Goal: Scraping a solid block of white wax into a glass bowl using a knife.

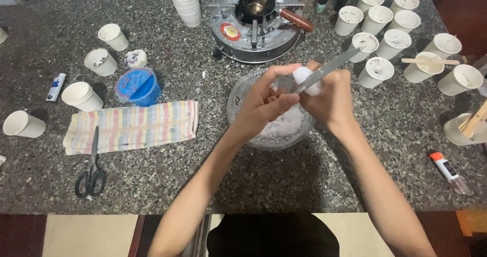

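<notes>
Fingers of left hand (264, 102) pinching white wax lump (303, 76); right hand (331, 100) clasping knife (327, 68) against it, above glass bowl (242, 95). Stove (253, 26) at twelve o'clock, filled paper cups (378, 69) at two, striped cloth (132, 126) at nine.

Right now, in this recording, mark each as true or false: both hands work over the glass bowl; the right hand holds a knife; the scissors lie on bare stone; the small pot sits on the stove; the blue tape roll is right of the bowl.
1. True: left hand and right hand are over the glass bowl.
2. True: it holds a knife against a white lump.
3. False: the scissors partly overlap the striped cloth.
4. True: the small pot sits on the stove.
5. False: the blue tape roll is left of the bowl.
</notes>
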